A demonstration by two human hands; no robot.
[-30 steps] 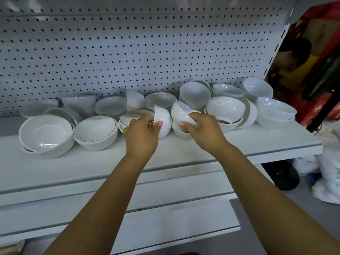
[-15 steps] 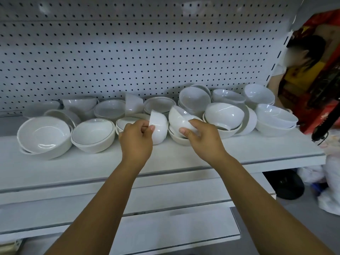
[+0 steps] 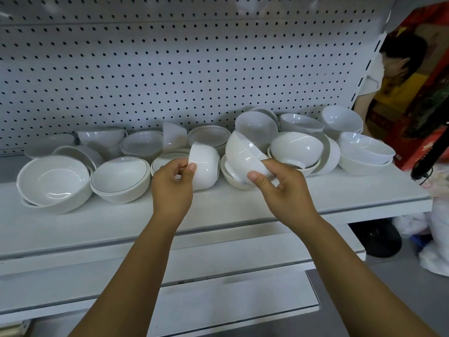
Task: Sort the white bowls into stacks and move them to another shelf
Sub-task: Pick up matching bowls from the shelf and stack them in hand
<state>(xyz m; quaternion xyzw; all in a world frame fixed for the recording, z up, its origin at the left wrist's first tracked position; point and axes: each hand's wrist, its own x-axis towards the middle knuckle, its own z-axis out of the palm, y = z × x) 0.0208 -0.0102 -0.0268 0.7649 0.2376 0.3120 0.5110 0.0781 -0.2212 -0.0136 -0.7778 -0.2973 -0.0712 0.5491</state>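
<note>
lower shelves [image 3: 218, 302]: two white boards stepped below the bowl shelf, nearest the camera, nothing on the parts in view.
left hand [image 3: 171, 188]: fingers closed on a small bowl [image 3: 204, 166], thumb on its outer wall, the other fingers hidden behind it. Bowl was tipped on its side, mouth facing left, over the middle of the shelf, about level with the bowls behind. Couldn't tell if it touched the shelf.
right hand [image 3: 283, 190]: clamped on a rounder bowl [image 3: 244, 156], thumb under its base, fingers curled round the right side. Bowl was tilted, mouth facing up and left, held just above a bowl lying on the shelf [image 3: 233, 177].
gap between held bowls: narrow, apart, not touching.
shelf [image 3: 315, 190]: white, front edge ran across the view, right end near a red box [image 3: 422, 122].
left end of shelf: large bowl [image 3: 52, 181] nested in another, upright, near the front edge; a rimmed bowl [image 3: 119, 177] just beside it.
middle, toward the back edge: shallow dishes with a thin dark rim line [image 3: 209, 137], one cup-like bowl on its side [image 3: 173, 137].
right end of shelf: loose pile of bowls [image 3: 296, 147], several tilted or leaning on each other; a stack of two [image 3: 364, 152] at the far right.
back panel [image 3: 170, 69]: white pegboard, directly behind the bowls.
far right, past the shelf: a person [image 3: 379, 76] partly in view beside the red box.
</note>
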